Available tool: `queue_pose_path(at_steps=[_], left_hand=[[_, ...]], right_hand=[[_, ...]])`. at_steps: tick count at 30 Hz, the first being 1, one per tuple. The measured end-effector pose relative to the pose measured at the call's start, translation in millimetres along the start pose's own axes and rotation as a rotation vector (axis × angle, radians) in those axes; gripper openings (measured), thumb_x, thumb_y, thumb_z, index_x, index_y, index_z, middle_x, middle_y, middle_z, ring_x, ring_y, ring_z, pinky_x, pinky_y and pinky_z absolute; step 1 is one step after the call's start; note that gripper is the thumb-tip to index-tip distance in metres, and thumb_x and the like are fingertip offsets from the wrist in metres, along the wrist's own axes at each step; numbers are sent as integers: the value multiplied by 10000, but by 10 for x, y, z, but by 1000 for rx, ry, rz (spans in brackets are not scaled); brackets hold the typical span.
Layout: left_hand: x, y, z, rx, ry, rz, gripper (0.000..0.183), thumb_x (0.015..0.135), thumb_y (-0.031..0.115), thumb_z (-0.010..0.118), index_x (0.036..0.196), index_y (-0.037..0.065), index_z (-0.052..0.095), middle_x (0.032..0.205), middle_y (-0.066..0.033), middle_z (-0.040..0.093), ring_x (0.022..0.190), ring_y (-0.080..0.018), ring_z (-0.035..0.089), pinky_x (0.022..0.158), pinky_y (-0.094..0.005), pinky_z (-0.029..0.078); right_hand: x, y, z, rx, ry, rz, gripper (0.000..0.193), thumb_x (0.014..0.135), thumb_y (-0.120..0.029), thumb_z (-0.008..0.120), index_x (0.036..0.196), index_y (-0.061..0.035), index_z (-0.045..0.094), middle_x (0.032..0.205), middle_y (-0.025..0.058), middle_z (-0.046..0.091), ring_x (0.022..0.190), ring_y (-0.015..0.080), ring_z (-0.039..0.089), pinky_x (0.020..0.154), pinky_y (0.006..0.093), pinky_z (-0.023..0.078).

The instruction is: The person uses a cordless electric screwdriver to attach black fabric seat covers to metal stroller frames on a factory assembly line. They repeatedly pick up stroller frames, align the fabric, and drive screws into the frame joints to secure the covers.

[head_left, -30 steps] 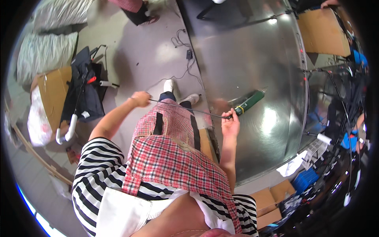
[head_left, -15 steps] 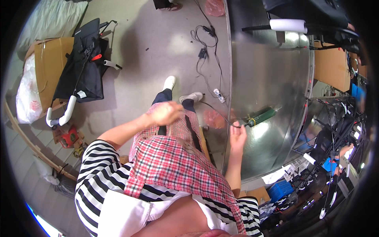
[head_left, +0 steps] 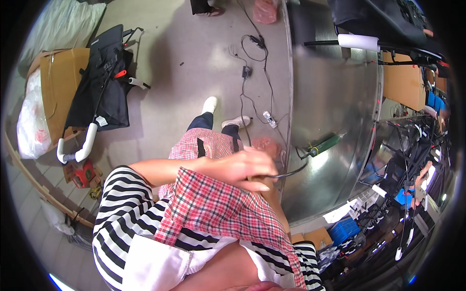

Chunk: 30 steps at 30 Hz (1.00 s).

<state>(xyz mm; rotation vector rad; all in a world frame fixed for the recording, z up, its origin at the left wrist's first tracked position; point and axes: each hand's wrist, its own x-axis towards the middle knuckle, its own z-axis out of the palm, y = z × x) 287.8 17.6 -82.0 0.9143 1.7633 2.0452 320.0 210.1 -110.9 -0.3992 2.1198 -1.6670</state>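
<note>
My left hand (head_left: 252, 166) reaches across the front of my plaid apron (head_left: 218, 199), its fingers and thumb closed around a black cable (head_left: 295, 171). The cable bends away to the right and leads back to a green, rod-shaped power tool (head_left: 326, 145) with a yellow band. That tool lies on the shiny metal tabletop (head_left: 335, 97), apart from both hands. Behind the left hand is my right hand, mostly covered; its forearm (head_left: 275, 208) shows below, but its fingers are hidden.
Black cords (head_left: 266, 72) and a white power strip (head_left: 269, 119) lie on the floor left of the table. A folded black frame with white foam grips (head_left: 86, 143) leans on a cardboard box (head_left: 60, 87) at far left. Another foam-gripped frame (head_left: 358, 42) overhangs the table's far end.
My left hand has swung right, across the apron to the cable. The right hand has drawn back from the tool toward my body, pulling the cable into a bend.
</note>
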Motion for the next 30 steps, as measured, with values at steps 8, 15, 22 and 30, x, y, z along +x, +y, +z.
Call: queue_pose_path(at_steps=[8, 15, 22, 30], left_hand=[[-593, -1358, -132, 501, -264, -310, 708, 743, 258, 785, 1363, 41, 522, 1160, -168, 639, 1127, -351, 577, 1074, -494, 390], [-1065, -1915, -240, 23, 353, -949, 432, 1046, 364, 468, 956, -27, 626, 732, -126, 633, 652, -243, 637, 701, -370, 554], [-324, -549, -278, -475, 288, -828, 483, 1090, 395, 371, 951, -12, 590, 629, -16, 505, 631, -138, 604, 668, -280, 513], [316, 89, -177, -332, -64, -490, 418, 1081, 380, 407, 1000, 39, 635, 796, -32, 638, 749, -103, 605, 728, -255, 486]], right_hand=[[-399, -1149, -276, 451, 341, -70, 346, 1095, -339, 316, 1050, -27, 460, 625, 162, 619, 570, 283, 656, 656, 491, 588], [-681, -813, -545, -274, 565, 157, 278, 1056, -206, 460, 983, 27, 593, 627, 67, 549, 557, 152, 552, 521, 291, 445], [-293, 127, 141, -287, 288, 318, 201, 993, -129, 544, 1117, -7, 644, 932, 169, 672, 867, 350, 652, 788, 357, 518], [175, 1251, 694, -44, 317, -98, 485, 972, -231, 620, 1380, -29, 452, 1100, 111, 594, 979, 221, 592, 839, 373, 498]])
